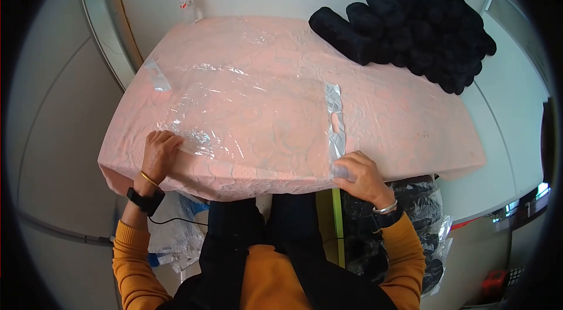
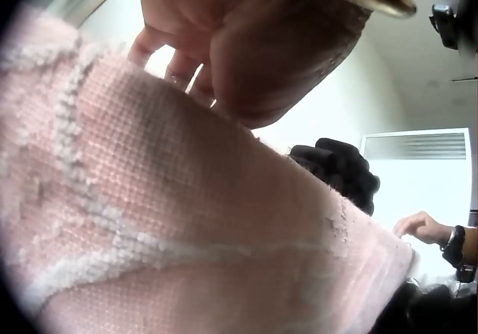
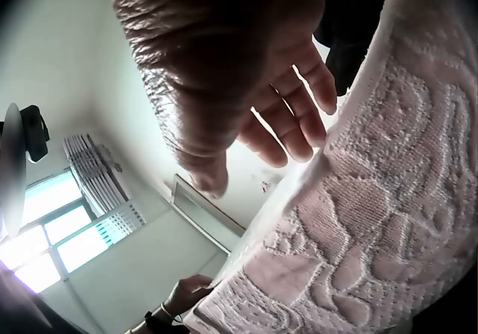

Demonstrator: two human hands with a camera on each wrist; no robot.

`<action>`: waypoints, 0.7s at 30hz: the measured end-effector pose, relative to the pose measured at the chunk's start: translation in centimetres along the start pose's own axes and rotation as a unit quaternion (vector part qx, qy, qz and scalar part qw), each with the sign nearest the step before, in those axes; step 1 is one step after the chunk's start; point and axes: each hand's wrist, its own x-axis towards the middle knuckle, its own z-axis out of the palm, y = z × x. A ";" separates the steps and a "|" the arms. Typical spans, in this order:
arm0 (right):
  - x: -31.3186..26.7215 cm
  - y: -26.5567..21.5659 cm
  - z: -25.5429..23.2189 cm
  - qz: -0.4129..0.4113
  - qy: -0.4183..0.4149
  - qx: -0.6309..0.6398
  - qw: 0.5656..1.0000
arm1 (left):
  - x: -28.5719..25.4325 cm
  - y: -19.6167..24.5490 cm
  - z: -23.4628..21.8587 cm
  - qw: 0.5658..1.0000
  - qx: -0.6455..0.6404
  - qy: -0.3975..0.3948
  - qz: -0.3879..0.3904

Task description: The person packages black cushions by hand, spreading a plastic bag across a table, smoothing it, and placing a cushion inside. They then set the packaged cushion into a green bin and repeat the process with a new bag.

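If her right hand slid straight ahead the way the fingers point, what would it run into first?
Probably the silvery tape strip: the right hand rests at its near end on the pink towel, fingers pointing along it.

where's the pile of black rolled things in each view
Head: the black rolled pile sits top right, on the table beyond the far right corner of the pink towel.
Left wrist: a dark bunch at centre right, above the towel's edge, is probably it.
Right wrist: a dark shape at top right behind the fingers may be it; I cannot tell.
Shared landmark: the pink towel, seen in all three.
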 end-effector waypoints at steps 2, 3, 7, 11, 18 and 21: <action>0.2 0.2 -0.2 0.037 -0.028 0.038 0.998 | -0.2 0.2 -0.8 0.998 -0.005 -0.046 -0.035; 0.5 0.6 -0.2 0.039 0.001 0.025 0.999 | -0.1 1.1 -1.6 0.998 -0.006 -0.050 -0.034; 2.5 1.1 1.6 0.022 0.057 -0.027 0.998 | 1.1 6.5 -4.1 0.991 0.088 -0.102 0.024; 3.7 0.3 4.5 -0.037 0.030 -0.073 0.996 | 4.0 13.0 0.4 0.977 -0.164 -0.024 0.137; 3.3 -0.1 6.6 -0.067 -0.088 -0.096 0.989 | 6.3 25.0 9.1 0.963 -0.218 -0.038 0.155; 3.3 0.4 6.4 -0.032 -0.117 -0.158 0.980 | 6.1 23.4 9.1 0.967 -0.195 -0.065 0.154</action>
